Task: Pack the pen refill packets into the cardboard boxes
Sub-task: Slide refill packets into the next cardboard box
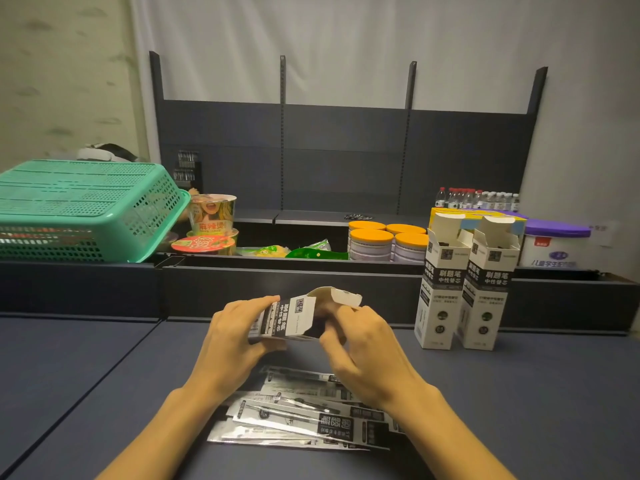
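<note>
A black-and-white cardboard box (289, 318) lies on its side above the table, its open end with a raised flap facing right. My left hand (230, 336) grips its closed end. At the box's mouth my right hand (360, 344) curls, its fingers touching the opening; what they pinch is hidden. Several silver and black pen refill packets (304, 415) lie in a loose heap on the blue table under my wrists. Two more cardboard boxes (438, 292) (485, 289) stand upright at the right with their top flaps open.
A dark ledge (277, 271) crosses behind the table. Beyond it are a tilted green plastic basket (79, 206), noodle cups (213, 213), orange-lidded tins (384, 240), water bottles (478, 199) and a purple-lidded tub (554, 244).
</note>
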A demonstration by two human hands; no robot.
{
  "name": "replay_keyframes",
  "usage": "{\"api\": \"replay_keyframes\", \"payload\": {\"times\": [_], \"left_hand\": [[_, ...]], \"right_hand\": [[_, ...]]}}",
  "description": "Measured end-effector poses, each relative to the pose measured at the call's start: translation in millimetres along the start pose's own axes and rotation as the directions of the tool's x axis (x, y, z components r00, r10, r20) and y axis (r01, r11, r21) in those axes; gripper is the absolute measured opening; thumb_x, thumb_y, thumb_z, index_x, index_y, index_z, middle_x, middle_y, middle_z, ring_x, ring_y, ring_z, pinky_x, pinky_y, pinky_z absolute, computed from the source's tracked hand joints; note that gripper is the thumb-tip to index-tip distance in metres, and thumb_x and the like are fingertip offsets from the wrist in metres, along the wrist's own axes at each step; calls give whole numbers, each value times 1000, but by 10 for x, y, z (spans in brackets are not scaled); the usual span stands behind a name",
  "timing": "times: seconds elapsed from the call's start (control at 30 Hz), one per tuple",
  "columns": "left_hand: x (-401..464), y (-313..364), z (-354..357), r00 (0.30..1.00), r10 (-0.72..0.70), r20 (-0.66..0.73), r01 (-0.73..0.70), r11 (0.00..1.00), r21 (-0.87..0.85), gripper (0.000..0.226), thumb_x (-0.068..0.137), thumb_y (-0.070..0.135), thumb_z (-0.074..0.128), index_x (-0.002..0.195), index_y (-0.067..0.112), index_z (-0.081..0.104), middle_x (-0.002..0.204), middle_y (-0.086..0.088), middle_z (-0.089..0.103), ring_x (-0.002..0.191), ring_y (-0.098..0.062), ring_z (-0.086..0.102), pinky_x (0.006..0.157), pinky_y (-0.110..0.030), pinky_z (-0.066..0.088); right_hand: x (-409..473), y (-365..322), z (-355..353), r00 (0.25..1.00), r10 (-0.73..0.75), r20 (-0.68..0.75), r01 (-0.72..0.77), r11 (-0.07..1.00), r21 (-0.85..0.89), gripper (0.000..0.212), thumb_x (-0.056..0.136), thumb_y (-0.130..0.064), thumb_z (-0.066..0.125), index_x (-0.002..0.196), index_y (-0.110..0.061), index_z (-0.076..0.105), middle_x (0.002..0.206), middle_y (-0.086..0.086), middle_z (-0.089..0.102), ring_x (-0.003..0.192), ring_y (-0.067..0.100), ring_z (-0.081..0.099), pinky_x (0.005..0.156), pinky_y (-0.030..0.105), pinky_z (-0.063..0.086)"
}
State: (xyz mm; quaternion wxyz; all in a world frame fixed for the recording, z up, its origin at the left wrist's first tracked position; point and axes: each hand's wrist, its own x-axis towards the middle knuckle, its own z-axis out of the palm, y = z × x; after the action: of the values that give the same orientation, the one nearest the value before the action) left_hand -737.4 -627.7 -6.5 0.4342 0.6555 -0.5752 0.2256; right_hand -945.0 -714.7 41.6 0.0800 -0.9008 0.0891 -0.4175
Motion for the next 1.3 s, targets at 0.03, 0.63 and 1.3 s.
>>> {"api": "replay_keyframes", "payload": {"times": [0.03, 0.63, 1.3], "left_hand": [[-1, 3, -3, 1000, -2, -2, 2, 1000, 3, 73, 63, 28, 86, 129, 25, 54, 117, 5, 62, 106, -10, 49, 86, -46, 48], [30, 45, -117, 986, -144, -83, 140, 989, -57, 66, 68, 49, 72, 127, 23, 57, 116, 6, 63, 104, -9, 51, 85, -40, 48], [41, 110, -147, 967, -236, -97, 232, 971, -49, 66, 69, 37, 80, 127, 18, 55, 115, -1, 65, 98, -9, 50, 75, -10, 35]], "right_hand": [[-2, 2, 4, 1000, -7, -8, 7, 1000, -6, 34, 91, -31, 37, 108, -16, 63, 90, 1, 67, 71, 10, 47, 64, 25, 42], [30, 231, -124, 971, 45, -234, -26, 996, 86, 22, 90, -14, 55, 109, -13, 66, 94, -5, 61, 74, 5, 53, 66, 14, 47], [-112, 449, -220, 728, 460, 508, -395, 887, -238, 6, 80, -28, 60, 76, -24, 64, 81, -6, 65, 79, 14, 63, 71, 31, 56]]}}
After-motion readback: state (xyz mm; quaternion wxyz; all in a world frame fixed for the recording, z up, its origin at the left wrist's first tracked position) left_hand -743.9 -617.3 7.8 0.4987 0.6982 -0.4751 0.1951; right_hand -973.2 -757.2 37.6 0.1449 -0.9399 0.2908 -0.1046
